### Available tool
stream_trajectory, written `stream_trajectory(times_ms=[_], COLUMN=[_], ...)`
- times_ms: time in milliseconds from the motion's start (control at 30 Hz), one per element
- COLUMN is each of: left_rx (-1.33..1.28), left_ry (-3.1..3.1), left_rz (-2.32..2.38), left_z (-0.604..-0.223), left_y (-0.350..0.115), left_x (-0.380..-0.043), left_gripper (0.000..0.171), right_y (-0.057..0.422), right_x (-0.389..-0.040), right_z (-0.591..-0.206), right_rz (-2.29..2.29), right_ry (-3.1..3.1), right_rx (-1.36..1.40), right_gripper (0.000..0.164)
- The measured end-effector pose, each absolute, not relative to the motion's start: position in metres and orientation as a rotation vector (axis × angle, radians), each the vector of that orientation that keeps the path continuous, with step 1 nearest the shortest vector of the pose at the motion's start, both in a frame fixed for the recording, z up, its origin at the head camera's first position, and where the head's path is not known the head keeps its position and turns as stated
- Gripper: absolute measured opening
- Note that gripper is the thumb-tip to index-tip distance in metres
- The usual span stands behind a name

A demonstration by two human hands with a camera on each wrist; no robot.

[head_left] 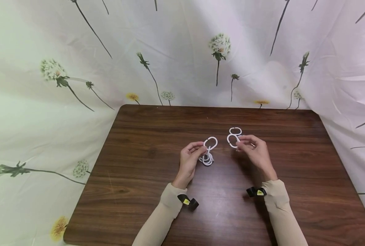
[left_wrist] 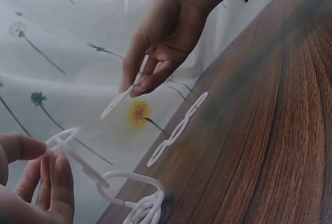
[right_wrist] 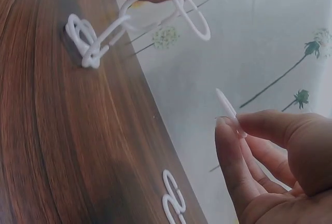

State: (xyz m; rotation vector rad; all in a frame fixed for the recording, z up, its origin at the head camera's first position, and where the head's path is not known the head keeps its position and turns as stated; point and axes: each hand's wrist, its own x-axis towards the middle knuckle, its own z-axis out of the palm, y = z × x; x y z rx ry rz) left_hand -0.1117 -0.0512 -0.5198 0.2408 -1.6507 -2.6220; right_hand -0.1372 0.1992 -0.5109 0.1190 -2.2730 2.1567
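Observation:
My left hand point(head_left: 189, 160) pinches a white oval plastic link point(head_left: 217, 143) between thumb and fingers. It is the raised end of a chain point(left_wrist: 134, 174) whose other links gather in a small heap point(right_wrist: 82, 36) on the table. To the right, my right hand point(head_left: 257, 153) holds up a single white link point(right_wrist: 228, 106) by its edge, with thumb and fingertips. A small gap separates the two hands. Behind the right hand, a short row of joined white links point(left_wrist: 178, 130) lies flat on the wood, partly covered in the head view.
The dark brown wooden table point(head_left: 145, 184) has rounded far corners. A pale cloth point(head_left: 182, 41) printed with dandelions hangs right behind its far edge and along the sides. Black bands with small devices sit on both wrists, over beige sleeves point(head_left: 158, 218).

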Motion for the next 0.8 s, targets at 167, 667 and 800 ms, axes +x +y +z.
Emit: stream_trajectory(times_ms=[167,667,800], left_rx=[0.265,0.263,0.272], left_ry=[-1.648,-1.649,-1.666], left_rz=[-2.635,-2.692,-2.691], left_z=[-0.52,-0.522,-0.521], left_y=[-0.051,-0.05,-0.049], left_x=[-0.111,-0.111,-0.11], left_gripper=[0.02,0.027,0.029], right_y=[0.189,0.167,0.163], right_x=[-0.138,-0.142,-0.142], right_z=[-0.509,-0.502,-0.5], right_rz=[2.184,2.294,2.264], right_ry=[-2.272,-2.207,-2.241], right_rx=[0.104,0.123,0.112], right_gripper=[0.033,0.034,0.033])
